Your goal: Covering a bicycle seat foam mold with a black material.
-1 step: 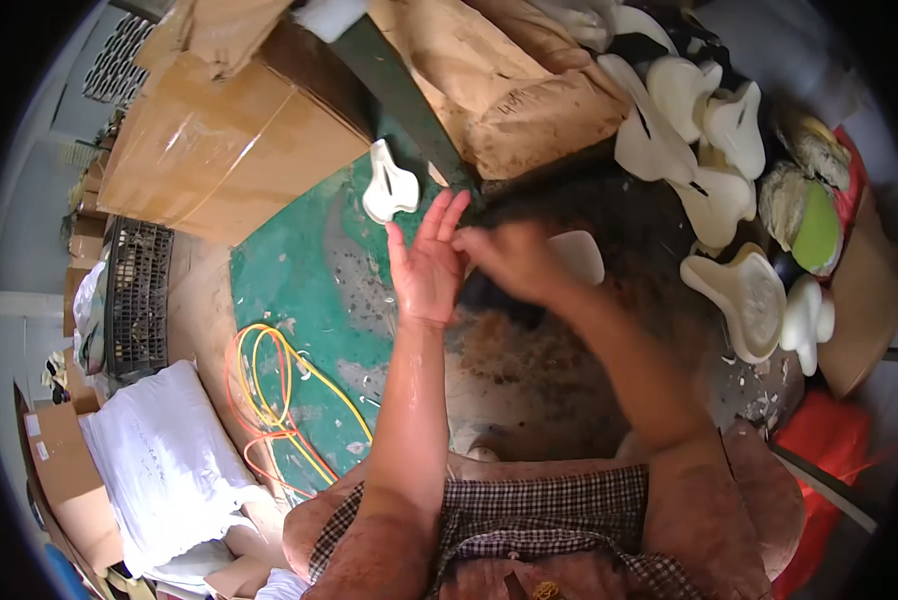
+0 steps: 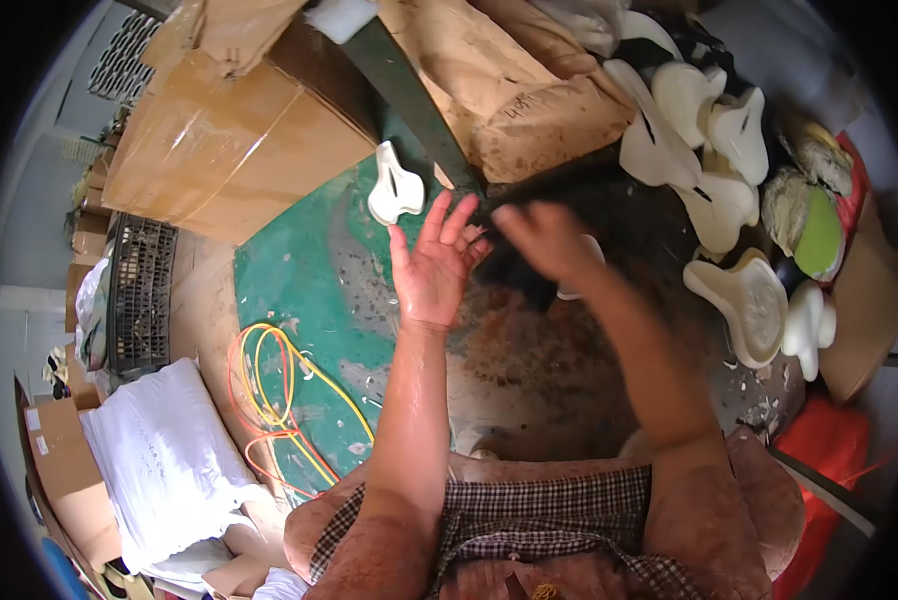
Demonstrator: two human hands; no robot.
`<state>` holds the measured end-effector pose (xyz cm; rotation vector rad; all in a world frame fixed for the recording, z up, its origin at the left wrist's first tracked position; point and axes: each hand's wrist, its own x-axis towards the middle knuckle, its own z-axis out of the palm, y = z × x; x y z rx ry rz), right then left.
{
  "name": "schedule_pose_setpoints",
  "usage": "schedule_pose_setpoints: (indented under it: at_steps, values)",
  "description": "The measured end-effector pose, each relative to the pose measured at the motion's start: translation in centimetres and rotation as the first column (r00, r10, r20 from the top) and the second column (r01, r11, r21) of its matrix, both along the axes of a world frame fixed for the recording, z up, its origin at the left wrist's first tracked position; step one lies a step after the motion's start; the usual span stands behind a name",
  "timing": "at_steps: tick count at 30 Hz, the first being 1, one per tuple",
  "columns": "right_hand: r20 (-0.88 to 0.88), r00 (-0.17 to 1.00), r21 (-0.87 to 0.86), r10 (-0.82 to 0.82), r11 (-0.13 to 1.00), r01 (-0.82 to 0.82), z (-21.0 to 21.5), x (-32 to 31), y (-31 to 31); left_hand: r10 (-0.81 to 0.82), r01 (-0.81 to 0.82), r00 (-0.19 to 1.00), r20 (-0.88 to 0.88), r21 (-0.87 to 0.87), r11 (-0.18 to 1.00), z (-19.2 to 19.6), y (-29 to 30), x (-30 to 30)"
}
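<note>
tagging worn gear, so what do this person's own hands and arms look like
The left hand and right hand are gloveless, the right blurred. Both forearms are bare of sleeves, with no watch or bracelet visible. Black-and-white checked fabric clothing shows between them.

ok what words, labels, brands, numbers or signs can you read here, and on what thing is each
Brown paper sack: short dark handwriting, not copied here.
White bag: a line of marks, too blurred to read.
Cardboard box at lower left: pale labels, too small to read.
</note>
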<state>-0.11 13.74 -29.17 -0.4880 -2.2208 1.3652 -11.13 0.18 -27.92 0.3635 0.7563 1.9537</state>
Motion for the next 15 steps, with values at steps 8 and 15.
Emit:
schedule_pose_setpoints:
  at_steps: [8,15]
  values:
    - [0.052,0.939,-0.363,0.340,0.882,-0.299,4.5,-1.1,0.2,-0.338,0.293,0.933,0.122,0.290,0.911,0.0,-0.3,1.4]
    - [0.122,0.991,0.612,0.051,0.782,-0.116,-0.1,-0.6,-3.2,0.002,0.054,0.992,0.130,-0.424,0.904,0.1,0.1,1.4]
